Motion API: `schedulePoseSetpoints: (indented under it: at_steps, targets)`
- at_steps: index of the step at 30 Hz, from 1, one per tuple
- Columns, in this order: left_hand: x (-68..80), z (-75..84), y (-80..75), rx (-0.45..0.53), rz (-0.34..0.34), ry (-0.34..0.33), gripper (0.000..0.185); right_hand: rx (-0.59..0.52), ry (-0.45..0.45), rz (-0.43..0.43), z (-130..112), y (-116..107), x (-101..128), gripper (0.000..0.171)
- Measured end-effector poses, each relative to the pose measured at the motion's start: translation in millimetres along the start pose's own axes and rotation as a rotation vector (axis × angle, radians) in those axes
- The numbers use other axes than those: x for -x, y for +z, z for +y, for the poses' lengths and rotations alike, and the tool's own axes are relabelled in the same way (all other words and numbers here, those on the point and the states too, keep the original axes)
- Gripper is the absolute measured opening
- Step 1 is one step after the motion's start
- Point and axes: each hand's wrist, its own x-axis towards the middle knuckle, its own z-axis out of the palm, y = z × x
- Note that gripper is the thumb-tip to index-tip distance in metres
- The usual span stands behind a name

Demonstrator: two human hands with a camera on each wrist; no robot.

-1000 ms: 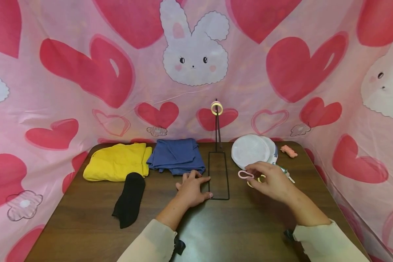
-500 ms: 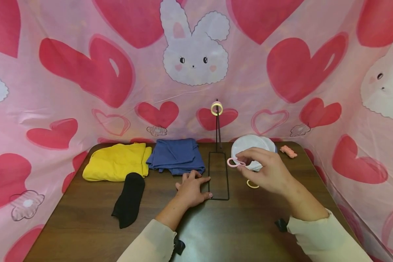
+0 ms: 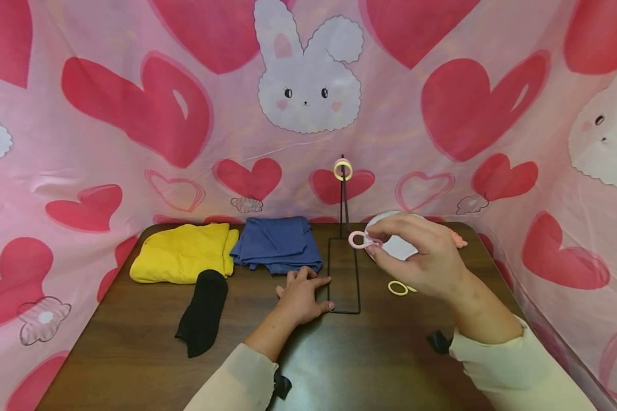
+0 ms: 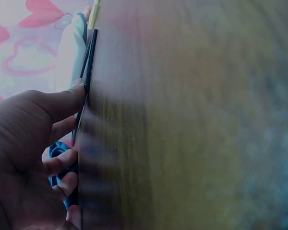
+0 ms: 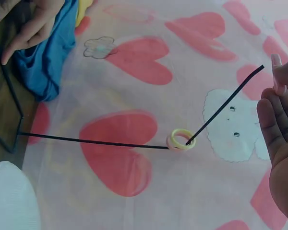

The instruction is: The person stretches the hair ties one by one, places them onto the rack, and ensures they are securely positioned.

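Note:
My right hand (image 3: 429, 260) pinches a pink hair tie (image 3: 353, 240) between thumb and fingertips, in the air to the right of a black wire stand (image 3: 357, 285). My left hand (image 3: 300, 299) rests at the left side of the stand's rectangular base, thumb and index fingertip touching the wire; the left wrist view shows the thumb (image 4: 69, 101) against it. Around the stand's arm hang a yellow hair tie (image 5: 183, 130) and a pink one behind it. More yellow hair ties (image 3: 398, 294) lie on the table below my right hand, which partly hides them.
Yellow folded cloth (image 3: 185, 254), blue folded cloth (image 3: 275, 242) and a black sock (image 3: 203, 314) lie on the left of the wooden table (image 3: 133, 354). A white round item (image 3: 398, 248) and an orange bundle (image 3: 459, 238) are at the back right, partly covered by my right hand.
My right hand has risen with the pink hair tie and moved left toward the stand, away from the yellow hair ties on the table. The left hand has stayed on the base.

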Motion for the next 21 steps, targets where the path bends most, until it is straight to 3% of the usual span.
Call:
schedulePoseSetpoints:
  at_steps: [8,21]
  targets:
    - [-0.4,-1.5,2.7,-0.014,0.002,-0.001,0.063,0.078,-0.002,-0.014,4.0,2.0,-5.6,0.024]
    - [0.8,-0.4,2.7,-0.021,0.019,0.01,0.064,0.147,0.001,-0.033,30.2,7.7,-6.5,0.024]
